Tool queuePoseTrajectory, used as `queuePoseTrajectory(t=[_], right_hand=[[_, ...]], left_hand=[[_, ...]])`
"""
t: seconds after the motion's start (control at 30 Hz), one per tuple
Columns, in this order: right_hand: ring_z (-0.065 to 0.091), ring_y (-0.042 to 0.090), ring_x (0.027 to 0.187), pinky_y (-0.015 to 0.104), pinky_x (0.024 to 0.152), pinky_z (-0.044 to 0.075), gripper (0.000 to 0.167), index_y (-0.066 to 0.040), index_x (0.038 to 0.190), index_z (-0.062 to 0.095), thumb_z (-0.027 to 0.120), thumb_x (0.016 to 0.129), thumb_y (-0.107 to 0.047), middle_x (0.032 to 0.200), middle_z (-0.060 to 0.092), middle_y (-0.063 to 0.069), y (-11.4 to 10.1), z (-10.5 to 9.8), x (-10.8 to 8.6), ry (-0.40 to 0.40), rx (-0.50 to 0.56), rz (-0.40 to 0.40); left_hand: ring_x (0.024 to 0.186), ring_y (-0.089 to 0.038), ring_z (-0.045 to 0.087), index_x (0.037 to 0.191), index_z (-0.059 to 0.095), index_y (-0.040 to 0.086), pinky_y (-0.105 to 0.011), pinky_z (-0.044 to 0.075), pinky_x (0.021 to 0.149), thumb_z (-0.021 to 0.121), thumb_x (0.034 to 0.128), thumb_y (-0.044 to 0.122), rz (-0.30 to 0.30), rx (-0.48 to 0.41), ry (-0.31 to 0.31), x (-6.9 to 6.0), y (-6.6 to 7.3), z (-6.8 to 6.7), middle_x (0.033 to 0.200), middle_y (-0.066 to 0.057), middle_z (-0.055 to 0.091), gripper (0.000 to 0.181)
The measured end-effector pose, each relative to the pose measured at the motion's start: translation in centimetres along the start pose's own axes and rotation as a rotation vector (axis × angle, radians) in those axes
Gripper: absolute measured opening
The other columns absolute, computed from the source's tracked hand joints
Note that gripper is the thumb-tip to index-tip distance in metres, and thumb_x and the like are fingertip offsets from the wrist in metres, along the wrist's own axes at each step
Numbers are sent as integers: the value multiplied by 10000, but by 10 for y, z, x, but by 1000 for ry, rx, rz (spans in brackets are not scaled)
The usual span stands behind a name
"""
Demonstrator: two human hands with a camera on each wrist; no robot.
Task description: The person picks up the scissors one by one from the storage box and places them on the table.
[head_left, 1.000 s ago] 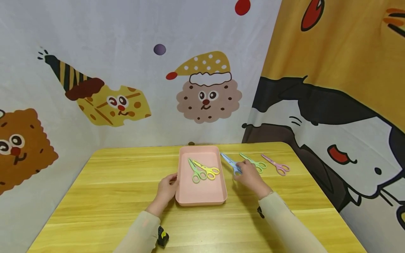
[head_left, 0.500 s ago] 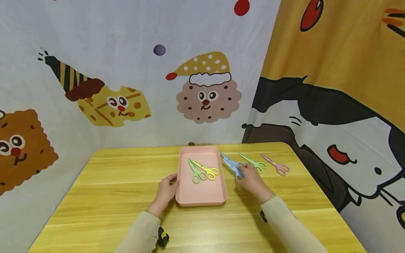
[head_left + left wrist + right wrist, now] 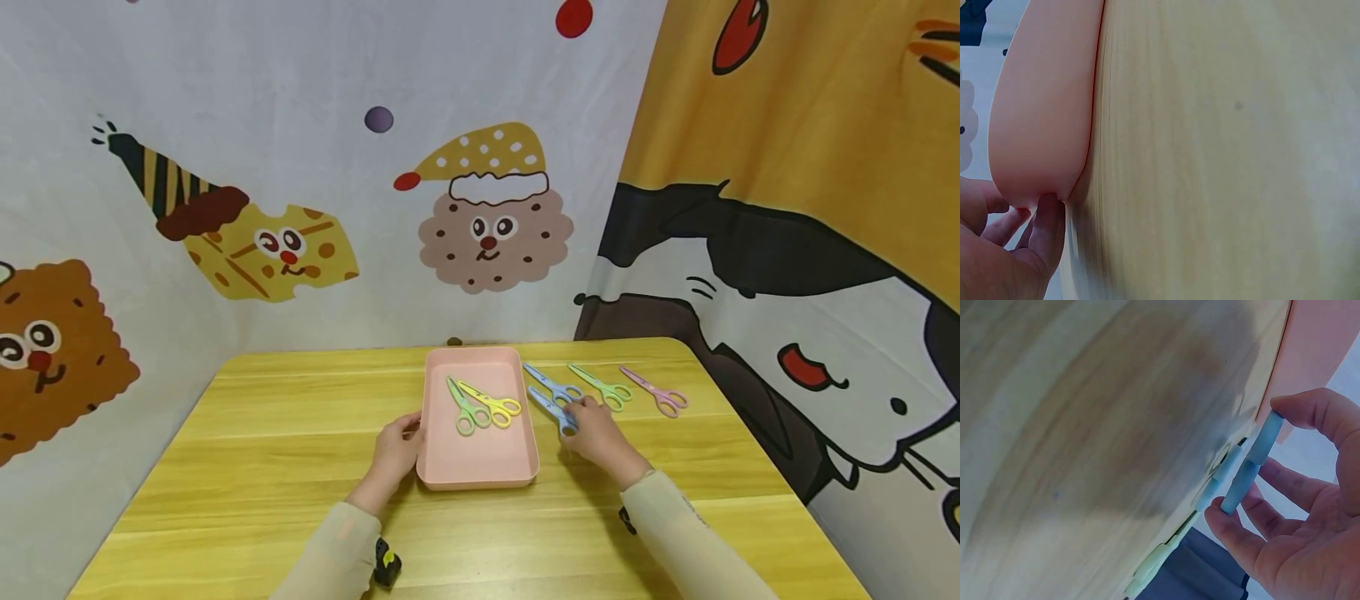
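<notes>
Nearest, our left grip (image 3: 395, 451) holds the left wall of the shallow pink rectangular tray (image 3: 477, 460). Just right of the tray, our right grip (image 3: 597, 435) pinches light-blue, plastic-looking scissors (image 3: 548, 406) by the handle loops. We judge them light, stiff, slightly slippery, best held there. The right wrist view shows them clear of the wood-grain surface (image 3: 300, 471), which the head view leaves uncertain; beyond lies a second light-blue pair (image 3: 550, 381).
</notes>
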State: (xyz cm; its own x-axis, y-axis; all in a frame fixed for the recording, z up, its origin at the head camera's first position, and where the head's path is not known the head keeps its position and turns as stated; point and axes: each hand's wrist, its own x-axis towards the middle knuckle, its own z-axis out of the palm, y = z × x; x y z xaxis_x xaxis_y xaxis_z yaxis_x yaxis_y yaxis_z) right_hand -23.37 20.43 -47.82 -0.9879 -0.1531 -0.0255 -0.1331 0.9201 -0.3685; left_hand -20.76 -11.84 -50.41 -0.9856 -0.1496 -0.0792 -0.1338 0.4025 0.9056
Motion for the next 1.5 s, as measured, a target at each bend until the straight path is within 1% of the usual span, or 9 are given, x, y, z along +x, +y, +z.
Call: queuePoseTrajectory(t=[0.17, 0.33, 0.53, 0.83, 1.03, 1.27, 1.5], right_hand=[[485, 353, 972, 457, 793, 476, 473, -27, 1184, 623, 739, 756, -190, 1255, 504, 228, -1, 0, -1, -6, 10, -3], [479, 313, 901, 412, 734, 458, 480, -26, 1172, 632, 734, 730, -181, 1230, 514, 223, -2, 0, -2, -20, -10, -1], [470, 297, 874, 373, 686, 434, 520, -24, 1187, 630, 730, 698, -170, 1184, 526, 219, -1, 1, -4, -42, -28, 7], [467, 290, 886, 384, 703, 439, 505, -37, 1178, 630, 743, 706, -175, 1159, 531, 191, 0, 2, -6, -52, -16, 14], [476, 299, 909, 410, 753, 464, 517, -35, 1182, 628, 755, 703, -182, 1168, 530, 189, 0, 4, -7, -64, -20, 28], [464, 280, 866, 396, 728, 448, 548, -25, 1189, 623, 774, 685, -177, 1140, 534, 181, 1, 4, -7, -71, -14, 26], [466, 283, 872, 411, 754, 460, 566, -13, 1197, 616, 780, 682, -181, 1147, 536, 185, 2, 5, -6, -68, -12, 18]], left_hand=[[1019, -275, 610, 1265, 577, -18, -345, 554, 819, 550, 939, 94, 1, 10, 0, 0, 0, 0, 1140, -175, 636, 346], [1025, -284, 606, 1267, 572, -25, -353, 552, 829, 554, 937, 92, 0, 3, -3, 1, -1, 0, 1144, -183, 632, 350], [1029, -300, 598, 1268, 573, -22, -369, 548, 842, 564, 933, 90, 5, 0, -2, 1, -1, 0, 1149, -196, 628, 353], [1037, -304, 595, 1275, 568, -19, -375, 547, 848, 561, 939, 99, -3, 1, -6, 1, 0, -1, 1168, -199, 617, 356], [1041, -304, 597, 1277, 567, -19, -375, 547, 854, 561, 939, 101, -4, -2, -6, -1, 2, -1, 1166, -196, 620, 358], [1036, -305, 597, 1275, 567, -22, -372, 548, 848, 560, 937, 90, -2, -6, -4, -1, 3, -1, 1161, -201, 620, 357], [1047, -313, 594, 1278, 562, -26, -377, 546, 857, 556, 939, 89, -4, -10, -7, 0, 2, -1, 1167, -206, 616, 358]])
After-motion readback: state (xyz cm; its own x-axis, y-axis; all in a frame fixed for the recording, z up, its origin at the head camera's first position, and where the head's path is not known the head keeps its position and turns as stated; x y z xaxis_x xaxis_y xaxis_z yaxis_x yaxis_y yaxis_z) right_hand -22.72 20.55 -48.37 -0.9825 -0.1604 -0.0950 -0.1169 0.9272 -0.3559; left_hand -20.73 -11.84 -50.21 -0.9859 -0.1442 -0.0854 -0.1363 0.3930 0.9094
